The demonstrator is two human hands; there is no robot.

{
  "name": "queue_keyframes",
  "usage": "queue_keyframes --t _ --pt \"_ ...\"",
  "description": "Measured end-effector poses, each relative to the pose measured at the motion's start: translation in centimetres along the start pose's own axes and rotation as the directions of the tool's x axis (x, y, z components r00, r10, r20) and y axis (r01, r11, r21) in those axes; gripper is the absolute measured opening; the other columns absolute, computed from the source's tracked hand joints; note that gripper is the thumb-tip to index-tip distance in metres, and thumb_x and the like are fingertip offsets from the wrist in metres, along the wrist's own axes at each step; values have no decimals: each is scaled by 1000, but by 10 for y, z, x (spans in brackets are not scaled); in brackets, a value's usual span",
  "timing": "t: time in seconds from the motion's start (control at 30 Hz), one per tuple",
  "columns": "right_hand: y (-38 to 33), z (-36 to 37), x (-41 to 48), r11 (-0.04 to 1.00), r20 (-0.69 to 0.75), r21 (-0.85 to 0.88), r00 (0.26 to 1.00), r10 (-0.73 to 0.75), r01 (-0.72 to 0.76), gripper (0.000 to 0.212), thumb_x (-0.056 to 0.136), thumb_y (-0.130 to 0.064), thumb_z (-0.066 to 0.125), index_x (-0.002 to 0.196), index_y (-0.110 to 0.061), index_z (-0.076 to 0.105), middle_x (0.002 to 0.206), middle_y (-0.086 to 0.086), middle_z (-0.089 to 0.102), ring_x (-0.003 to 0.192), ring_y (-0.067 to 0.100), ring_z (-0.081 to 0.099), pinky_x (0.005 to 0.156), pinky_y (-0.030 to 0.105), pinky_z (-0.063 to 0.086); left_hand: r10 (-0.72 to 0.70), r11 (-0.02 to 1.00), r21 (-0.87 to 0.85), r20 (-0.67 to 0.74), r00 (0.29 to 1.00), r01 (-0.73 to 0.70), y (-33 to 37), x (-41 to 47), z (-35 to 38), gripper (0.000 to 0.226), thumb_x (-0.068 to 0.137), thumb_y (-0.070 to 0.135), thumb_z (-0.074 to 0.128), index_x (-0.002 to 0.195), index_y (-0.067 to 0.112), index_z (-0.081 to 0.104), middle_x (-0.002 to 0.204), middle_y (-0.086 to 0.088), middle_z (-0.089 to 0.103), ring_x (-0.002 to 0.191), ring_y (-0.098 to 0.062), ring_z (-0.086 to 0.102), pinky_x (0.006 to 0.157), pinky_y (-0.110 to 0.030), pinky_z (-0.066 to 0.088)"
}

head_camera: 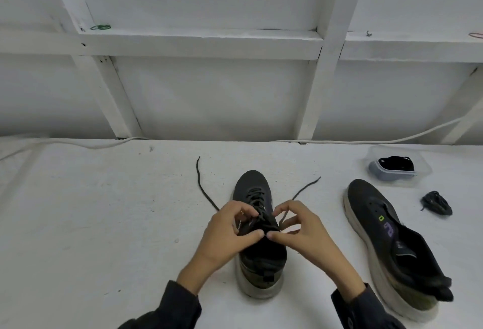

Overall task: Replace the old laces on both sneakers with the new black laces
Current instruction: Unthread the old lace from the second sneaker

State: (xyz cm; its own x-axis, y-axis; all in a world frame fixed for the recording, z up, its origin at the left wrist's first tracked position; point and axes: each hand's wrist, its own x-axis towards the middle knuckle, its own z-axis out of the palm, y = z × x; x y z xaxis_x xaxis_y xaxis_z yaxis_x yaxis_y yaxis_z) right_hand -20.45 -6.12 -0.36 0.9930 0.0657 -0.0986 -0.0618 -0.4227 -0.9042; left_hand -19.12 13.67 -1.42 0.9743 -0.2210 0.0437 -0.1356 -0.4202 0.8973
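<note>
In the head view, the upright sneaker point(252, 184) stands between our hands, heel toward us; our left hand point(230, 226) and right hand point(300, 226) each pinch its lace point(306, 187) near the top eyelets, thumbs almost touching; the loose ends trail over the table point(104, 224) beyond the hands. We judge the lace soft, limp and light, best taken near its stiff tip; the sneaker looks light, its upper pliable, so we would steady it at the collar. Right of the right hand the second sneaker point(386, 237) lies on its side, unlaced; beyond it a clear tub point(424, 169) holds coiled black laces point(397, 162); a lace bundle point(436, 203) lies beside.
</note>
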Motion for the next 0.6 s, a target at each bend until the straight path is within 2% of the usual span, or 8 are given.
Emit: queue_keyframes --t 0.1,0.2,0.3,0.4,0.5,0.6 --pt "-1 7 -2 986 -51 -144 995 -90 82 40 69 -21 81 94 -39 55 105 -24 54 87 1 59 73 25 54 93 973 217 -60 994 -78 -3 3 7 30 73 27 75 92 41 55 100 24 55 86 4 54 64 -12 39" --pt "-5 13 1 976 -152 -139 970 -191 170 36 71 -13 79 86 -33 53 102 -17 57 88 3 60 72 22 52 159 942 315 -119 980 -115 -1 4 14 29 76 26 73 88 40 52 93 21 56 79 5 53 61 -7 35" --pt "-9 17 7 950 -230 -168 926 -298 264 27 74 -11 80 74 -22 55 101 -12 58 93 6 61 72 20 53 200 939 317 -181 963 -136 -2 5 16 22 77 26 75 85 34 56 85 18 59 65 4 52 57 -8 37" --pt "-9 17 11 933 -174 -246 935 -307 261 20 75 -18 80 69 -19 61 102 -15 59 97 3 59 76 19 54 216 951 269 -223 950 -153 -5 5 13 16 76 27 76 82 30 61 78 16 63 63 -1 57 56 -17 48" --pt "-4 17 14 933 -101 -257 953 -286 252 16 74 -15 79 76 -21 65 98 -13 59 90 7 62 77 29 57 243 953 240 -250 937 -183 -7 6 12 12 75 26 76 80 27 65 74 16 66 66 -5 64 58 -24 54" --pt "1 22 16 900 -106 -332 937 -333 282 18 75 -16 76 86 -24 64 93 -13 59 84 10 62 72 38 57 268 950 236 -280 922 -205 -8 5 13 8 76 29 72 80 24 68 73 15 68 67 0 66 62 -24 56"
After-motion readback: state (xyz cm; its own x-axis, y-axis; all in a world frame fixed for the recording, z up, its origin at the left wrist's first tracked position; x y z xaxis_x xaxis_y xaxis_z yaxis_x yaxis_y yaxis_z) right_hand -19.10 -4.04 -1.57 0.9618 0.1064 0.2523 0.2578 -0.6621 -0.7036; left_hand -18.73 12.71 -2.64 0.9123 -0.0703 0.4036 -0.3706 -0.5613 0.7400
